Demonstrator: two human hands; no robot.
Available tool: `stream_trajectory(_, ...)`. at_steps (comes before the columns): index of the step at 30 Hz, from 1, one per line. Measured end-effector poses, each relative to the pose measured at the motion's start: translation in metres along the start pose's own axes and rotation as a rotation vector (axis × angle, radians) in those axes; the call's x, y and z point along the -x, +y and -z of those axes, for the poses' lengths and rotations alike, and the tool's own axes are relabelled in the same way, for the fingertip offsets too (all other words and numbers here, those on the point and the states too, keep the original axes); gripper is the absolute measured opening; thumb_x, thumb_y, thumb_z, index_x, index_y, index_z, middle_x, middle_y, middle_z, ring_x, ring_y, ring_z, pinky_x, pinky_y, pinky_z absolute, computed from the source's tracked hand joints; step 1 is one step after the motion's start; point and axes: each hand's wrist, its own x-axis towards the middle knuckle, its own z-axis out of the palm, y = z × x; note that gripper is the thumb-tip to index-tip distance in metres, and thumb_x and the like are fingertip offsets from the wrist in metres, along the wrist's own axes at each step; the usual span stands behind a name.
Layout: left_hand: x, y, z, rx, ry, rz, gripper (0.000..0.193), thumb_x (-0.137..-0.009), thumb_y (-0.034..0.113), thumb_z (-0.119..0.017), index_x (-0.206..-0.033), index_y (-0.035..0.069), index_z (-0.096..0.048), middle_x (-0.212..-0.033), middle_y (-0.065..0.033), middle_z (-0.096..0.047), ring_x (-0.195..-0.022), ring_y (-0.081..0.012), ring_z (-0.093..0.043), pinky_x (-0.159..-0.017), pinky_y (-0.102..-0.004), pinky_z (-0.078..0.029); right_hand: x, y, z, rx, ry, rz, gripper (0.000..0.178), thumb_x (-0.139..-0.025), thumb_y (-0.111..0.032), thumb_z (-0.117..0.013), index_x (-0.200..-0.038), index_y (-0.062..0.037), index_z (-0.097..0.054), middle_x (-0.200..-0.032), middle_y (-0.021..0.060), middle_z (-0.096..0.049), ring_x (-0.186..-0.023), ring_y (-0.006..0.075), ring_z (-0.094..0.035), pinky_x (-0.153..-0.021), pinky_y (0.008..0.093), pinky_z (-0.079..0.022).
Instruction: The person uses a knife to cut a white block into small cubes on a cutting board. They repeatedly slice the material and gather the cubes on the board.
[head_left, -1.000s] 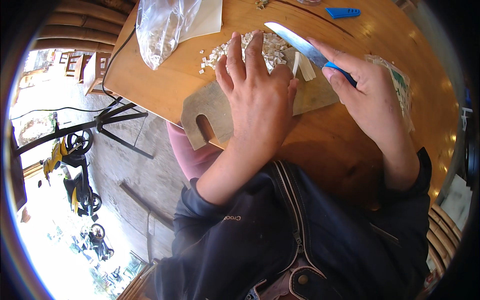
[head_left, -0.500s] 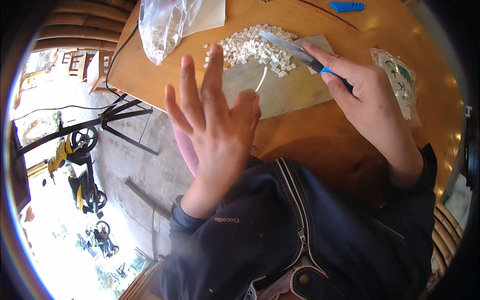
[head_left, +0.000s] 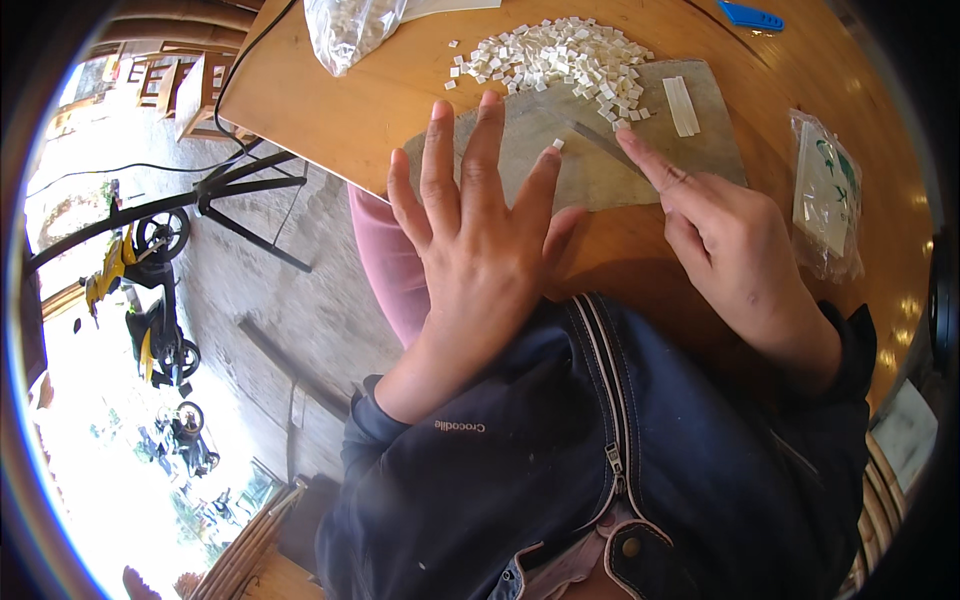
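Note:
My right hand (head_left: 725,235) is closed around a knife, its index finger stretched along the back of the blade (head_left: 595,138). The blade lies low over a grey board (head_left: 470,150), pointing up and left; the handle is hidden in my fist. To its left, my left hand (head_left: 475,225) is open with spread fingers. A small white square piece (head_left: 558,145) sits at its index fingertip. Beyond the blade, a heap of small white square pieces (head_left: 560,60) spreads over the board's far edge onto the table. White strips (head_left: 681,106) lie side by side on the board's right part.
On the wooden table (head_left: 310,115) stands a clear plastic bag (head_left: 350,30) of white pieces at the far left. A printed clear packet (head_left: 827,195) lies to the right, a blue plastic piece (head_left: 750,15) at the far right. A dark cable (head_left: 235,85) runs past the left edge.
The thin white strip between my left fingers is no longer seen; those fingers have opened and moved right. The knife has come nearer and lower over the board. The whole view has shifted.

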Motion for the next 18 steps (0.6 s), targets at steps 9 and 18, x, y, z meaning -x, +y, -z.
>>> stream_trajectory(9, 0.003, 0.008, -0.004, 0.032, -0.002, 0.066, 0.042, -0.082, 0.043, -0.077, -0.120, 0.023, -0.075, -0.152, -0.0130, -0.048, -0.147, -0.0394, -0.034, -0.117, -0.0583, -0.025, 0.006, -0.001, -0.003, 0.056, -0.096, -0.024, 0.074, -0.081, 0.008, -0.064, -0.149, -0.0192, -0.056, -0.072, 0.0112, -0.054, -0.059, 0.0271, -0.057, -0.061, 0.0414, -0.052)
stream_trajectory(18, 0.004, 0.013, -0.013, 0.097, 0.098, 0.053, 0.042, -0.077, 0.035, -0.078, -0.112, 0.012, -0.071, -0.147, -0.0188, -0.051, -0.144, -0.0421, -0.039, -0.113, -0.0665, -0.028, 0.011, -0.014, -0.004, 0.282, -0.099, -0.035, 0.077, -0.079, 0.009, -0.065, -0.148, -0.0225, -0.058, -0.071, 0.0120, -0.047, -0.061, 0.0282, -0.058, -0.063, 0.0429, -0.052)
